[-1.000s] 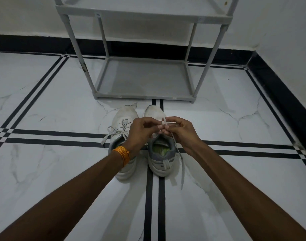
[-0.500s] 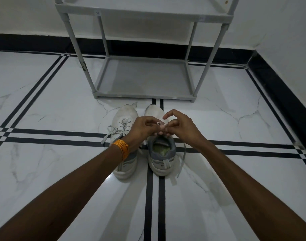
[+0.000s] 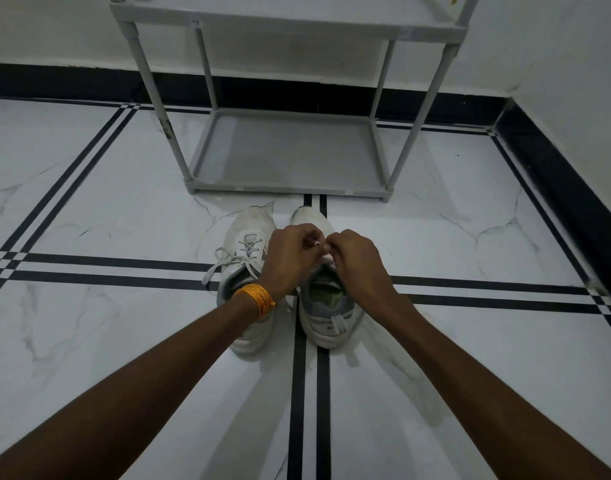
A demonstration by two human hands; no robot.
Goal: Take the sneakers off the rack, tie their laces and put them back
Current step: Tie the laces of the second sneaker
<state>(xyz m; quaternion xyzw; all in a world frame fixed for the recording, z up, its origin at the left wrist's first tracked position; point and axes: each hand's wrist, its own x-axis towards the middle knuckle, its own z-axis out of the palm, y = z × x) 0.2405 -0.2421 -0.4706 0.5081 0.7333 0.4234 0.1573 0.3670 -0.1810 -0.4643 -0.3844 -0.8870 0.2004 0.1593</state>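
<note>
- Two white sneakers stand side by side on the marble floor (image 3: 89, 209), toes toward the grey rack (image 3: 286, 154), just short of its front edge.
- The left sneaker (image 3: 243, 244) has loose laces (image 3: 224, 259) trailing off its left side onto the floor.
- Both hands work over the tongue of the right sneaker (image 3: 326, 317), whose heel and open collar show below them.
- The left hand (image 3: 290, 258), an orange band (image 3: 257, 299) at its wrist, has its fingers curled tight and pinches a bit of white lace.
- The right hand (image 3: 354, 258) is likewise closed, fingertips meeting those of the left hand over the lace; how much lace each one holds is hidden.
- The rack's bottom shelf lies bare, its front rail near the sneakers' toes.
- Open floor spreads to the left and to the right of the pair, out to the black skirting (image 3: 557, 188) along the right wall.
- Black double stripes (image 3: 124, 271) cross under the sneakers.
</note>
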